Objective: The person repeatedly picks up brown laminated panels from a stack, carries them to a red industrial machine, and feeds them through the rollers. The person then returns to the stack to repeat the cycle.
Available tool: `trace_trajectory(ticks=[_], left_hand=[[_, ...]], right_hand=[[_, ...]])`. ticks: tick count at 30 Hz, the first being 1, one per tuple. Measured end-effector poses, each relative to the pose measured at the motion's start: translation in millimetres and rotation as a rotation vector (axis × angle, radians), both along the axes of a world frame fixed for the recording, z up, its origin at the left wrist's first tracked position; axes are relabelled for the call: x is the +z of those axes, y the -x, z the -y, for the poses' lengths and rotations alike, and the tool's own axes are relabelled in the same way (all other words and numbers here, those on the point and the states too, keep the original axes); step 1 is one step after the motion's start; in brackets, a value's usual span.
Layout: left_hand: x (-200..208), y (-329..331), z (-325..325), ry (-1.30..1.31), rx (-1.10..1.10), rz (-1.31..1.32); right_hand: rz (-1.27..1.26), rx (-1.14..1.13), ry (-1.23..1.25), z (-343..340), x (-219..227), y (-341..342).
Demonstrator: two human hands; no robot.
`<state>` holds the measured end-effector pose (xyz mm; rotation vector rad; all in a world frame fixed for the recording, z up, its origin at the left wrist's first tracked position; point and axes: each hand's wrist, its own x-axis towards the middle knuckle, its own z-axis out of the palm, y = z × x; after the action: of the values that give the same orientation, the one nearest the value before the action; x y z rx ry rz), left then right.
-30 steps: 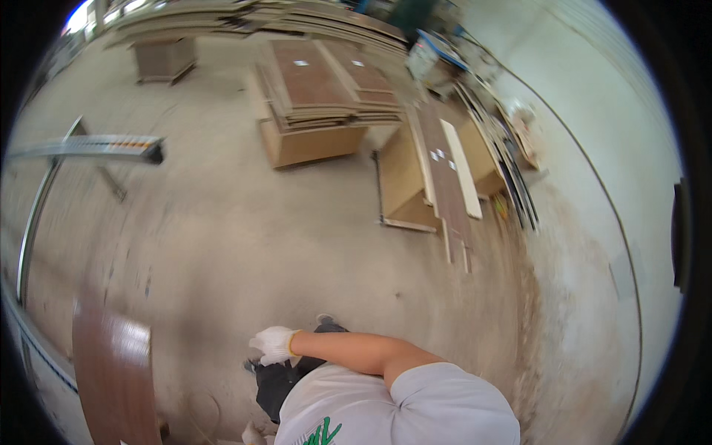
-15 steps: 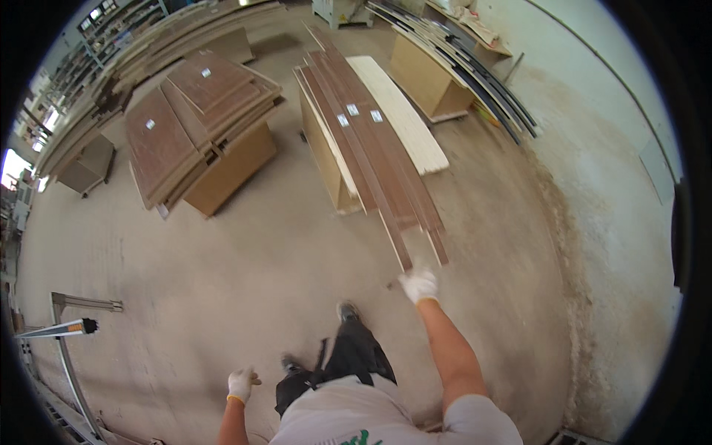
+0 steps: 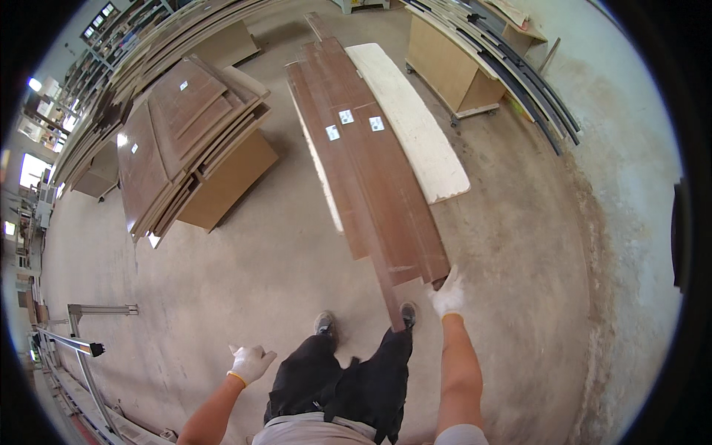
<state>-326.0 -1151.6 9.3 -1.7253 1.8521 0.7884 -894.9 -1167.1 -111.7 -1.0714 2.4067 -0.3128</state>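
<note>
Long brown boards point(image 3: 374, 170) lie side by side in a stack, with small white labels on top. Their near ends are uneven, and one narrow strip point(image 3: 389, 300) reaches out farthest toward my feet. My right hand point(image 3: 448, 297), in a white glove, grips the near right corner of the brown boards; its fingertips are partly hidden. To the left of my legs hangs my left hand point(image 3: 252, 363), also gloved, fingers apart and holding nothing.
A pale board point(image 3: 415, 126) lies along the stack's right side. Brown panels point(image 3: 178, 126) are piled on a wooden base at left. Black strips point(image 3: 519, 74) overhang a wheeled box point(image 3: 449, 67) at far right. A metal frame point(image 3: 85, 345) stands at lower left.
I am closer to the brown boards, which now reach nearer my feet. My right hand has moved to the right, onto their right corner. My left hand has risen a little.
</note>
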Motion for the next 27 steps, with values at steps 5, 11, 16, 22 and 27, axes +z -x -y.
trace_trajectory(ticks=[5,11,16,22,27], left_hand=[[-6,145,46,0.046,-0.112,-0.168],[-39,395,118,0.341,-0.352,-0.554],[-48,544,164,0.233,-0.397,-0.605],[-96,610,172,0.059,-0.283,-0.546],[-92,620,228,0.345,-1.031,0.075]], right_hand=[[-0.046,0.004,0.129,0,-11,42],[-0.132,-0.029,0.100,-16,-16,145],[-0.300,0.078,0.220,-33,-4,225],[-0.233,-0.017,0.097,-56,30,300],[-0.134,-0.030,0.082,-81,38,287]])
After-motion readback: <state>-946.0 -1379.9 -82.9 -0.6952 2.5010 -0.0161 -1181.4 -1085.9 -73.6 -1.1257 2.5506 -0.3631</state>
